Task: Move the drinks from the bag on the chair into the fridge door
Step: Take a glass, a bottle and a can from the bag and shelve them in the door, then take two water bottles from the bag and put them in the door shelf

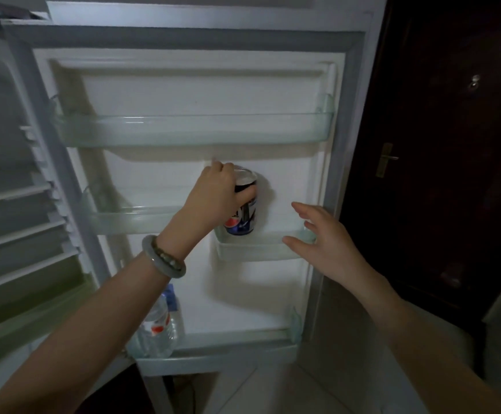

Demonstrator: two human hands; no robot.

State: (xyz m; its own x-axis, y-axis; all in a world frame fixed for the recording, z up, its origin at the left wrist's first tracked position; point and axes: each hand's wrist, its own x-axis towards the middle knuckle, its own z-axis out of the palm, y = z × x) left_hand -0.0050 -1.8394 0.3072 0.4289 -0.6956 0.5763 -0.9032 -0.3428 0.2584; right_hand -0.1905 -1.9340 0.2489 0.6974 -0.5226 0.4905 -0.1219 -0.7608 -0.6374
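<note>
The fridge door (273,294) stands open in front of me, white inside with clear plastic shelves. My left hand (213,192) is closed around a dark blue drink can (246,213) that stands upright in the small right-hand middle shelf (258,249). My right hand (324,237) is spread open beside that shelf, its fingertips at the shelf's front rim, holding nothing. A clear water bottle (158,327) with a red and blue label stands in the left end of the bottom shelf (228,342). The bag and chair are out of view.
The long top door shelf (195,130) and the left middle shelf (129,216) hold nothing. The fridge interior with its shelf rails (19,228) lies to the left. A dark wooden door (440,144) with a brass handle stands to the right. Pale floor tiles lie below.
</note>
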